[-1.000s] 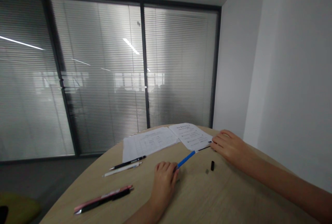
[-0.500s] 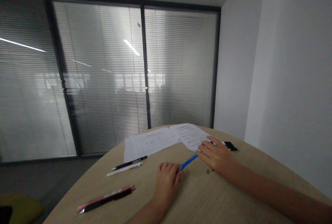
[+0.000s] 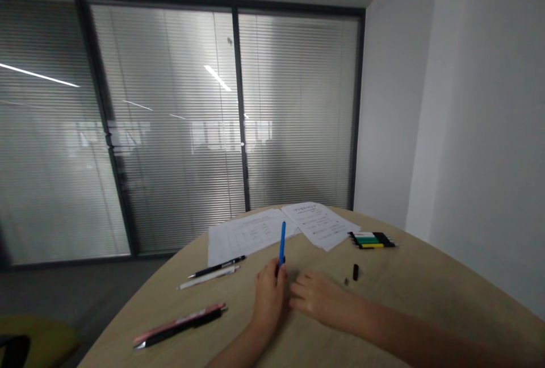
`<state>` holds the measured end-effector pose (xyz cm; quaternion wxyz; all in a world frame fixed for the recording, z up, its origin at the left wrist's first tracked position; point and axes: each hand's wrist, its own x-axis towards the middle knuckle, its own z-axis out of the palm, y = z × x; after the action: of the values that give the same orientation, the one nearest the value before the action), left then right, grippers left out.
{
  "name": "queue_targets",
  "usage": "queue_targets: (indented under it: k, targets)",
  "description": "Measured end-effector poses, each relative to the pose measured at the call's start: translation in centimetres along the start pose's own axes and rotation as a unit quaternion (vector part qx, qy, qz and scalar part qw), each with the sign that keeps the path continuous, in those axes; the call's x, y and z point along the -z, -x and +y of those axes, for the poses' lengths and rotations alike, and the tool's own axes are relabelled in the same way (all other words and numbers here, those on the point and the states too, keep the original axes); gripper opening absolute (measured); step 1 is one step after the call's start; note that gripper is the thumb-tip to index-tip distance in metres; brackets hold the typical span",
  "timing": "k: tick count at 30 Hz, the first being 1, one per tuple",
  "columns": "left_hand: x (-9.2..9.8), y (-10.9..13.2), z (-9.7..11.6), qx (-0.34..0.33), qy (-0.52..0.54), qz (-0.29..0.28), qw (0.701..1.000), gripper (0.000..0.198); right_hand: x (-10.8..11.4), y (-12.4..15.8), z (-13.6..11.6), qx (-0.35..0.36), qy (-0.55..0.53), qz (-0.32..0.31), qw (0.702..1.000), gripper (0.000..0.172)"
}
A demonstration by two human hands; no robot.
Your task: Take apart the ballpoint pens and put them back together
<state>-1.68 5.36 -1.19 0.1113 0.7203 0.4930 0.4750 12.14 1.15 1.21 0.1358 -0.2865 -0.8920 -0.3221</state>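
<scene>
**At the middle of the bench (image 3: 404,305), one blue pen stands upright in the left hand**

The left hand (image 3: 268,294) is closed around the lower end of the single slim blue pen (image 3: 282,243), whose shaft points straight up. The right hand (image 3: 317,299) lies palm down just beside it on the pale, smooth wood, fingers loosely bent and gripping nothing that shows.

Right of the hands lie one short black cap (image 3: 355,271) and one tiny grey bit (image 3: 346,281). Toward the far right edge is a bunch of markers (image 3: 372,239), green and yellow among them, too blurred to count. Two printed paper sheets (image 3: 251,234) lie flat at the rounded far edge. Left of the hands lie a thin black pen (image 3: 217,267) and a white pen (image 3: 208,277), side by side. Near the left edge lie a pink pen (image 3: 170,323) and a black one, touching.
</scene>
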Motion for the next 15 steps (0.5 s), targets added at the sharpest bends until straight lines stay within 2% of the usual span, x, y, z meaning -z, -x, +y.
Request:
queue_targets:
  k: [3, 6, 8, 10, 12, 15]
  targets:
    - [-0.1, 0.0, 0.0, 0.014, 0.019, 0.009, 1.0, 0.024, -1.1, -0.1, -0.5, 0.01, -0.007, -0.004, 1.0, 0.012]
    - [-0.2, 0.0, -0.2, 0.015, 0.03, 0.007, 0.999, 0.023, -1.1, -0.3, -0.5, -0.005, -0.016, 0.009, 1.0, 0.012]
    - [-0.3, 0.1, -0.3, 0.007, 0.033, 0.006, 0.999, 0.023, -0.5, -0.5, 0.2, -0.034, -0.047, 0.029, 0.998, 0.012]
    - [-0.2, 0.2, -0.2, -0.006, 0.027, 0.005, 1.0, 0.023, 0.6, -0.8, 1.7, -0.095, -0.106, 0.066, 0.988, 0.014]
    - [0.0, 0.4, 0.1, -0.022, 0.011, 0.006, 1.0, 0.023, 2.0, -1.0, 3.7, -0.196, -0.176, 0.136, 0.955, 0.016]
    - [0.5, 0.6, 0.9, -0.054, -0.023, -0.002, 0.998, 0.021, 4.4, -1.3, 6.5, -0.298, -0.291, 0.231, 0.879, 0.012]
